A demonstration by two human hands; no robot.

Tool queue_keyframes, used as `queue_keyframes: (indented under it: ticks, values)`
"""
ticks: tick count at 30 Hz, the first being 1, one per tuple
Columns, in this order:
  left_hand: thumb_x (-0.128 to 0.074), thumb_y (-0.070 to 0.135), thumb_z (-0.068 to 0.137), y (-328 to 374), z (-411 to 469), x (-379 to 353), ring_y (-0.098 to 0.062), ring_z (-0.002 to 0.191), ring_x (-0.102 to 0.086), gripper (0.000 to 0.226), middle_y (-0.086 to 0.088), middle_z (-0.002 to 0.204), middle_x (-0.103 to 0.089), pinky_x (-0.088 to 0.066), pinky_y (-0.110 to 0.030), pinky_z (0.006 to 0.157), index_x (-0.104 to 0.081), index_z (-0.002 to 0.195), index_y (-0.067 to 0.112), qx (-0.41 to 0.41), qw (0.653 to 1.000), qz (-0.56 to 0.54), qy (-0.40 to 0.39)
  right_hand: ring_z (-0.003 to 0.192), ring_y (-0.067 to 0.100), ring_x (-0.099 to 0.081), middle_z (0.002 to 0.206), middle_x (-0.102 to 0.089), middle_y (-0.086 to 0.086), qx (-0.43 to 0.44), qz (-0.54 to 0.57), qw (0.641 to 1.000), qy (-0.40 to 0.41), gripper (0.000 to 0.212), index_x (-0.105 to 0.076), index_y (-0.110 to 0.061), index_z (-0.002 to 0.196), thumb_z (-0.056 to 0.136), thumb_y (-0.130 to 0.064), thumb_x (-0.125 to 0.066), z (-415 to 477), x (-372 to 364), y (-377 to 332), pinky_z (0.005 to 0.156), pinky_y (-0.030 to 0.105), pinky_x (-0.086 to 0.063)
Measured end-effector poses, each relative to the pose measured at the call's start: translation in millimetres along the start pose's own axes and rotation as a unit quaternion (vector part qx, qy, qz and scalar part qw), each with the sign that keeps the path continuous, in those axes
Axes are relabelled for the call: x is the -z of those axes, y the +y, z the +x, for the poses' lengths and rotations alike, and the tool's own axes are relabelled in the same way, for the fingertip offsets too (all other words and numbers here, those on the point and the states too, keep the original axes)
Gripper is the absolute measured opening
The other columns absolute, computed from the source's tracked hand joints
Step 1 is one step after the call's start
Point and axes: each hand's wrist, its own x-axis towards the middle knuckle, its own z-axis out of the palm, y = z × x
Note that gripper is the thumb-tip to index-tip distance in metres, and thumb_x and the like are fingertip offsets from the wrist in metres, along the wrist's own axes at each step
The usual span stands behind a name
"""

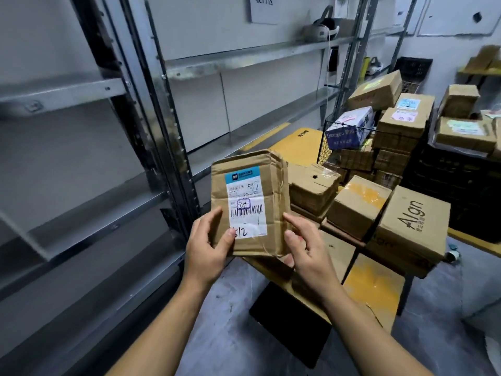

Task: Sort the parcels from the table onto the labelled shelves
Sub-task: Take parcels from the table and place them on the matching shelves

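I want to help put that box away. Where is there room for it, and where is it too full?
The shelves on the left look bare; the board level with the parcel has room. The top shelf has a headset at its right end. The table is crowded with boxes; only its near corner, before the Algn box, is free.

**Both grips on one parcel, held up in front**

The left grip [208, 248] clasps the lower left corner of the parcel [249, 196]. Its thumb lies across the front face and the other fingers are curled out of sight behind. The right grip [306, 248] takes the lower right edge, with the thumb on the front, the forefinger stretched up along the side, and the remaining fingers tucked behind. The palms face inward, toward each other. Two bare forearms rise from the bottom of the view and converge, with the wrists roughly straight.
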Motion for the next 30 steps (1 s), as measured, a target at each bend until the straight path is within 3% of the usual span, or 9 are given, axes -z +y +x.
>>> queue_keyframes:
  ticks: [3,6,11,14,16,18,22,27,30]
  values:
    - [-0.064,0.038,0.079,-5.2,-4.1,25.7,0.003,0.113,-0.051,0.055,0.008,0.127,-0.052,-0.037,-0.007,0.092,-0.054,0.132,0.028,-0.006,0.999,0.029,0.041,0.124,0.003,-0.055,0.135,-0.055,-0.013,-0.002,0.037,0.998,-0.055,0.051,-0.044,-0.064,0.128,0.080,-0.077,-0.052,7.7,-19.4,-10.0,0.104,0.041,-0.049]
    - [-0.065,0.037,0.080,-5.7,-11.5,52.0,0.007,0.115,-0.049,0.054,0.012,0.126,-0.050,-0.041,-0.016,0.095,-0.053,0.132,0.029,-0.014,0.997,0.046,0.064,0.125,-0.001,-0.050,0.137,-0.051,-0.020,-0.014,0.045,0.992,-0.113,0.063,-0.036,-0.067,0.133,0.076,-0.073,-0.060,10.7,-46.3,-24.9,0.109,0.038,-0.043]
    - [-0.066,0.034,0.082,-4.8,-27.1,103.1,-0.004,0.119,-0.048,0.054,0.011,0.130,-0.047,-0.047,-0.038,0.102,-0.052,0.133,0.029,-0.026,0.988,0.097,0.119,0.127,0.008,-0.056,0.138,-0.058,-0.014,0.010,0.088,0.985,-0.151,0.067,-0.037,-0.053,0.142,0.081,-0.056,-0.064,11.0,-102.5,-47.5,0.103,0.050,-0.050]
    - [-0.069,0.030,0.084,-4.1,-41.2,136.9,-0.006,0.121,-0.047,0.053,0.005,0.135,-0.047,-0.044,-0.034,0.104,-0.052,0.134,0.027,-0.025,0.979,0.130,0.155,0.120,0.003,-0.059,0.130,-0.061,-0.013,0.035,0.119,0.980,-0.154,0.060,-0.038,-0.051,0.140,0.089,-0.035,-0.067,2.7,-136.4,-71.7,0.101,0.041,-0.053]
    - [-0.071,0.025,0.085,-2.7,-49.3,156.3,0.001,0.118,-0.043,0.054,0.002,0.136,-0.046,-0.041,-0.028,0.102,-0.052,0.136,0.024,-0.031,0.972,0.161,0.170,0.113,0.001,-0.063,0.124,-0.061,-0.012,0.047,0.147,0.975,-0.160,0.061,-0.037,-0.054,0.133,0.093,-0.021,-0.068,-3.3,-153.5,-85.8,0.094,0.032,-0.056]
    - [-0.071,0.024,0.086,-1.6,-60.3,185.1,0.006,0.116,-0.038,0.054,0.001,0.137,-0.046,-0.036,-0.020,0.101,-0.052,0.136,0.022,-0.035,0.965,0.185,0.184,0.109,-0.001,-0.064,0.120,-0.063,-0.013,0.054,0.162,0.970,-0.174,0.064,-0.035,-0.053,0.132,0.091,-0.020,-0.070,-16.0,-174.6,-107.1,0.090,0.029,-0.057]
    - [-0.071,0.024,0.086,1.9,-83.0,240.7,0.007,0.115,-0.036,0.055,0.001,0.137,-0.045,-0.024,0.001,0.095,-0.051,0.137,0.023,-0.041,0.955,0.219,0.194,0.109,-0.002,-0.063,0.118,-0.062,-0.019,0.059,0.174,0.968,-0.169,0.064,-0.036,-0.057,0.132,0.089,-0.026,-0.073,-45.0,-214.9,-140.2,0.097,0.035,-0.055]
    - [-0.061,0.036,0.086,5.9,-118.3,302.4,-0.005,0.123,-0.043,0.054,0.004,0.141,-0.042,-0.038,-0.022,0.101,-0.049,0.138,0.027,-0.032,0.954,0.224,0.196,0.114,0.011,-0.065,0.125,-0.065,-0.008,0.052,0.205,0.961,-0.180,0.063,-0.039,-0.063,0.129,0.090,-0.026,-0.072,-82.5,-260.6,-172.1,0.097,0.048,-0.054]
    - [-0.058,0.037,0.087,7.5,-142.3,335.9,-0.004,0.123,-0.042,0.054,0.004,0.143,-0.041,-0.037,-0.020,0.101,-0.048,0.139,0.027,-0.019,0.954,0.234,0.189,0.114,0.014,-0.065,0.126,-0.065,-0.005,0.050,0.225,0.955,-0.187,0.060,-0.041,-0.063,0.128,0.091,-0.025,-0.071,-105.3,-285.9,-190.7,0.095,0.051,-0.055]
